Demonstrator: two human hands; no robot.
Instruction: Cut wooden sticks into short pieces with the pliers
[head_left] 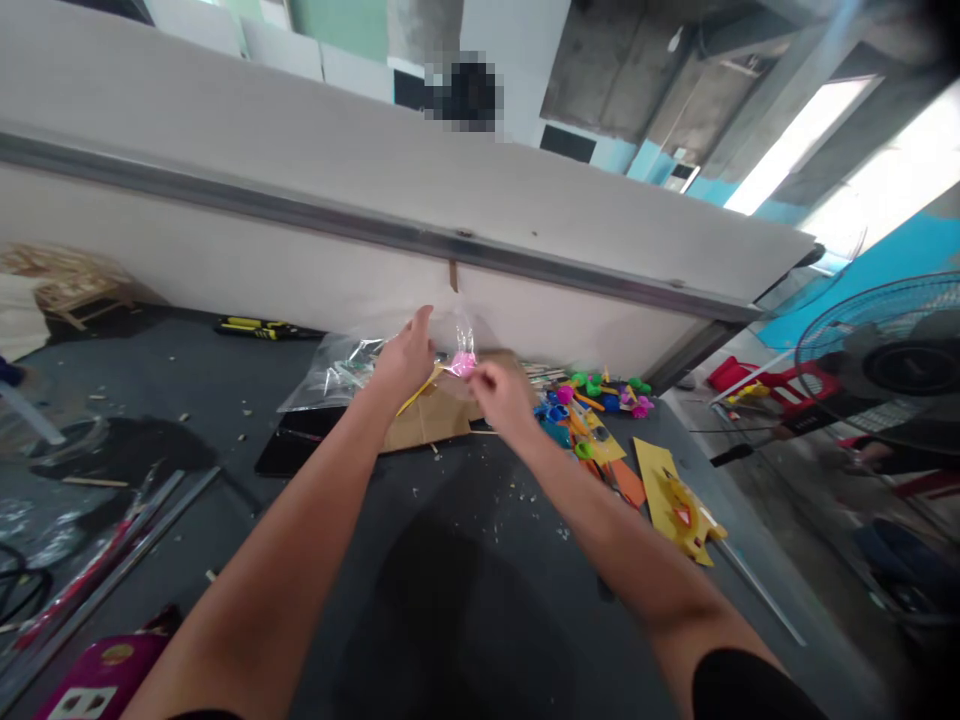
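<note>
Though blur softens it, a pink item shows near some cardboard.
The right hand curls at its edge, grip unclear; the left hand partly hides a clear bag, its hold impossible to tell.

From where I stand, I can't read a single word or number. The nearest thing to a label is on the purple box at the lower left: a round gold sticker on its top, any print too small to make out, and below that a white patch with dark shapes that I can't read as letters. Over on the right, the big fan has a faint pale mark on its dark hub, perhaps a brand, but it's too blurred to spell out.
</note>
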